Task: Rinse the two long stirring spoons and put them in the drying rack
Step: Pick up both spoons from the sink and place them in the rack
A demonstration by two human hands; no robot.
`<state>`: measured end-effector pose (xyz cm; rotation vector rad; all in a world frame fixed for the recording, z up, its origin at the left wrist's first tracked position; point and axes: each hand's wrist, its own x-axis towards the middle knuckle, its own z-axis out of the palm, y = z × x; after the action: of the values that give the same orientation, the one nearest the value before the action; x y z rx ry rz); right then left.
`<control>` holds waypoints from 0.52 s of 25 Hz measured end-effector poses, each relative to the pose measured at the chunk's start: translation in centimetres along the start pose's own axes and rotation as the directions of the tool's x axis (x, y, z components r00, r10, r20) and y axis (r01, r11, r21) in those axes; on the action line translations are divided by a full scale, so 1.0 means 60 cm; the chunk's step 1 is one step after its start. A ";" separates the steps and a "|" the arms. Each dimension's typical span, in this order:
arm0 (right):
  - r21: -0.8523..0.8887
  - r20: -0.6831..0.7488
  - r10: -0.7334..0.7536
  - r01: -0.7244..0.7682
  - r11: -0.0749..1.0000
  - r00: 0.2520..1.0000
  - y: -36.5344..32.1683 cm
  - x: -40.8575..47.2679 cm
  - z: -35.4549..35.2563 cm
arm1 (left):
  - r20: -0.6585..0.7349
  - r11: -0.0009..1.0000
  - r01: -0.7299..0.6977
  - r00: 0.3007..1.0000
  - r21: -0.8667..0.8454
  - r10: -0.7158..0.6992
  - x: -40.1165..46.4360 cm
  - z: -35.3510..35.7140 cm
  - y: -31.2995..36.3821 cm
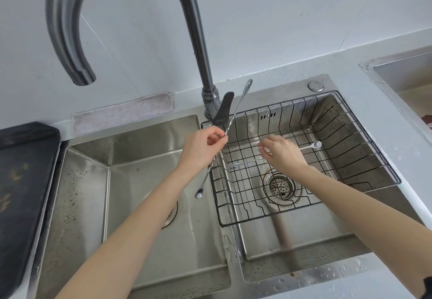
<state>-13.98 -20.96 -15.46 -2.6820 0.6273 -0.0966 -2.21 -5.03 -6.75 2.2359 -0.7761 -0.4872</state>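
Observation:
My left hand (201, 149) pinches one long stirring spoon (236, 109) by its twisted stem, above the divider between the two basins. The spoon is tilted, with its bowl low over the left basin and its forked end up beside the tap. The second long spoon (313, 145) lies across the floor of the black wire drying rack (364, 156) in the right basin, bowl to the right and forked end to the left. My right hand (282, 154) is over the middle of its stem, fingers loosely curled. Whether they grip the stem is hidden.
A tall curved tap (196, 41) with a dark lever (223, 109) stands behind the divider; no water runs from it. The left basin (140, 158) holds water drops. A black tray (23, 182) lies at the left, a grey cloth (121, 111) behind it.

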 end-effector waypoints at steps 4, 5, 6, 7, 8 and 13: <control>0.481 -0.022 0.112 -0.088 0.872 0.993 -0.078 -0.014 -0.024 | -0.041 0.996 0.002 0.999 -0.087 -0.006 -0.010 -0.014 0.020; 0.540 -0.015 0.110 -0.085 0.838 0.994 -0.098 -0.021 -0.030 | -0.045 0.992 0.004 0.999 -0.123 -0.010 -0.014 -0.019 0.023; 0.585 -0.003 0.107 -0.085 0.806 0.994 -0.116 -0.029 -0.033 | -0.046 0.985 0.010 0.999 -0.171 -0.019 -0.019 -0.023 0.025; 0.622 0.010 0.105 -0.089 0.778 0.994 -0.132 -0.038 -0.037 | -0.048 0.971 0.021 0.998 -0.237 -0.034 -0.024 -0.027 0.027; 0.650 0.022 0.107 -0.095 0.754 0.994 -0.145 -0.046 -0.039 | -0.046 0.948 0.040 0.997 -0.317 -0.058 -0.030 -0.029 0.028; 0.689 0.008 0.161 -0.122 0.714 0.987 -0.172 -0.075 -0.051 | -0.041 0.826 0.070 0.993 -0.559 -0.112 -0.059 -0.034 0.026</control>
<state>-14.18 -11.52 -8.62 -1.8995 0.6496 -0.2987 -4.36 -2.58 -3.83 1.7309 -0.4134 -0.5885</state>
